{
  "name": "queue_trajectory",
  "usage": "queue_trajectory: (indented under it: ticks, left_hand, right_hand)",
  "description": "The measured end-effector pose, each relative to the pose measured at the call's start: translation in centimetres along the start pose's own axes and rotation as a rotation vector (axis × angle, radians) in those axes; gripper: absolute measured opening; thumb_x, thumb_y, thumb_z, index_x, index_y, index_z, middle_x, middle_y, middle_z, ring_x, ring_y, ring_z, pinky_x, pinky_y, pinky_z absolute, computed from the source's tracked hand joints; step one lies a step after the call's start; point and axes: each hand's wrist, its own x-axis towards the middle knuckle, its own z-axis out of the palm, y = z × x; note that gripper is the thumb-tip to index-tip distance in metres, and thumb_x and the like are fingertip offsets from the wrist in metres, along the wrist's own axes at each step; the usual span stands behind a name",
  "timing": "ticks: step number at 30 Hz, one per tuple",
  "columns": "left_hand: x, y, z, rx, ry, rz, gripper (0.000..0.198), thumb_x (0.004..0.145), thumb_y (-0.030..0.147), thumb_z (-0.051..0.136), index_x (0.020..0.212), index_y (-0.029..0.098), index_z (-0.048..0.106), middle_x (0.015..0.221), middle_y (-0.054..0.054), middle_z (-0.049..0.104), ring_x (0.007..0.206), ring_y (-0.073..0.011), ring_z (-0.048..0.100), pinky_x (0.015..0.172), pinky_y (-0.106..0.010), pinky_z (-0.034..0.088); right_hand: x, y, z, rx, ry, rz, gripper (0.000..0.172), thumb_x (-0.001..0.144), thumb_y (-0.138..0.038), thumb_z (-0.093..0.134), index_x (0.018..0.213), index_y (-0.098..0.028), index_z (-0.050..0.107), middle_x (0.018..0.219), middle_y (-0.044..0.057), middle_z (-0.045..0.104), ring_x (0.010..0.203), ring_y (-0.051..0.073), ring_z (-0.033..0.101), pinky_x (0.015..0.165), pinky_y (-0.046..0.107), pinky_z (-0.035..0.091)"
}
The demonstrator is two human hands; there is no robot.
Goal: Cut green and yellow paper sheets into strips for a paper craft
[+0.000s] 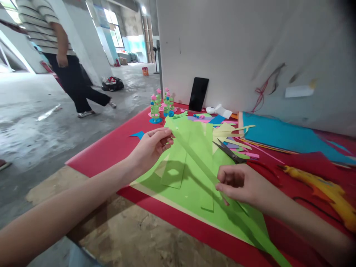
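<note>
A long narrow green paper strip (191, 155) runs between both my hands, above larger green paper sheets (191, 185) lying on a red sheet (111, 148). My left hand (151, 148) pinches the strip's upper end with fingers and thumb. My right hand (239, 183) is closed on the strip lower down, fingers curled round it. The strip continues past that hand toward the lower right. Red-handled scissors (236, 155) lie just beyond my right hand, blades apart.
Small paper flower models (161, 105) stand at the far side by a dark phone (198, 94) leaning on a white wall. Blue paper (289, 135), coloured scraps and a yellow glue gun (322, 189) lie at right. A person (58, 48) walks past at left.
</note>
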Motion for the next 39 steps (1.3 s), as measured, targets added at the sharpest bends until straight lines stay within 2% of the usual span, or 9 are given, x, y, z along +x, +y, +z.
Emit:
queue_trajectory:
  ticks: [5, 10, 12, 14, 18, 23, 30, 35, 39]
  left_hand:
    - [1.3, 1.0, -1.0, -0.047, 0.110, 0.069, 0.003, 0.070, 0.014, 0.059, 0.072, 0.011, 0.060, 0.065, 0.002, 0.058, 0.052, -0.0015, 0.050, 0.049, -0.009, 0.043]
    - [2.1, 1.1, -1.8, -0.055, 0.165, 0.162, 0.004, 0.072, 0.015, 0.056, 0.075, 0.014, 0.059, 0.071, 0.003, 0.056, 0.050, -0.0011, 0.049, 0.047, -0.010, 0.041]
    - [1.3, 0.0, -1.2, 0.000, 0.101, 0.061, 0.010, 0.072, 0.015, 0.056, 0.081, 0.013, 0.059, 0.077, 0.000, 0.057, 0.052, -0.0042, 0.052, 0.047, -0.015, 0.043]
    - [0.0, -1.2, -0.1, 0.179, -0.083, -0.167, 0.016, 0.074, 0.021, 0.056, 0.088, 0.015, 0.059, 0.086, -0.001, 0.058, 0.055, -0.0058, 0.054, 0.046, -0.016, 0.042]
    - [-2.6, -2.7, 2.2, 0.455, -0.411, -0.411, 0.023, 0.077, 0.034, 0.052, 0.076, 0.013, 0.061, 0.061, -0.001, 0.059, 0.046, -0.0080, 0.054, 0.049, -0.020, 0.043]
    - [-3.4, -3.4, 2.6, 0.341, -0.367, -0.466, 0.025, 0.079, 0.034, 0.047, 0.075, 0.013, 0.061, 0.065, -0.002, 0.062, 0.045, -0.0083, 0.054, 0.048, -0.021, 0.041]
    - [-2.6, -3.1, 1.3, 0.211, -0.297, -0.310, 0.020, 0.077, 0.016, 0.040, 0.083, 0.016, 0.058, 0.060, -0.002, 0.056, 0.055, -0.0114, 0.054, 0.055, -0.023, 0.041]
    - [-2.6, -2.7, 1.6, 0.213, -0.290, -0.235, 0.025, 0.073, 0.017, 0.052, 0.097, 0.021, 0.056, 0.087, -0.001, 0.055, 0.061, -0.0090, 0.052, 0.055, -0.021, 0.043]
    - [-3.4, -2.6, 2.3, 0.411, -0.423, -0.319, 0.022, 0.073, 0.029, 0.058, 0.091, 0.018, 0.054, 0.069, -0.001, 0.055, 0.062, -0.0122, 0.052, 0.059, -0.025, 0.043]
  right_hand:
    - [0.5, 1.3, -0.2, -0.031, -0.056, -0.016, 0.016, 0.068, -0.021, 0.052, 0.056, -0.018, 0.042, 0.044, -0.006, 0.045, 0.041, 0.006, 0.042, 0.041, 0.020, 0.026]
    - [0.8, 2.2, -0.3, -0.076, 0.081, -0.074, 0.010, 0.073, -0.027, 0.050, 0.069, -0.019, 0.046, 0.054, -0.002, 0.058, 0.051, 0.012, 0.053, 0.048, 0.023, 0.036]
    - [0.9, 2.2, -0.3, -0.115, 0.164, -0.110, 0.010, 0.074, -0.027, 0.048, 0.080, -0.019, 0.047, 0.057, -0.001, 0.060, 0.051, 0.012, 0.053, 0.049, 0.025, 0.037]
    - [0.8, 2.0, -0.1, -0.215, 0.231, -0.148, 0.014, 0.076, -0.027, 0.047, 0.086, -0.018, 0.049, 0.054, -0.002, 0.058, 0.048, 0.012, 0.049, 0.048, 0.025, 0.036]
    - [0.1, 1.2, 1.1, -0.524, 0.315, -0.271, 0.018, 0.078, -0.024, 0.045, 0.091, -0.019, 0.058, 0.070, 0.002, 0.064, 0.057, 0.013, 0.054, 0.052, 0.025, 0.036]
    - [-0.7, 0.9, 2.3, -0.662, 0.304, -0.379, 0.026, 0.080, -0.020, 0.044, 0.103, -0.022, 0.056, 0.096, 0.005, 0.064, 0.080, 0.017, 0.059, 0.066, 0.027, 0.040]
    - [0.0, 0.8, 0.9, -0.203, 0.129, -0.053, 0.033, 0.073, -0.046, 0.052, 0.089, -0.019, 0.060, 0.071, 0.002, 0.063, 0.058, 0.013, 0.054, 0.050, 0.024, 0.037]
    - [0.4, 0.6, 0.2, 0.073, 0.103, -0.014, 0.019, 0.074, -0.035, 0.053, 0.075, -0.017, 0.059, 0.071, 0.000, 0.062, 0.064, 0.012, 0.059, 0.059, 0.022, 0.042]
    - [0.1, 0.4, 0.7, 0.046, 0.178, -0.081, 0.015, 0.074, -0.031, 0.053, 0.074, -0.018, 0.061, 0.064, -0.001, 0.061, 0.059, 0.011, 0.056, 0.054, 0.022, 0.040]
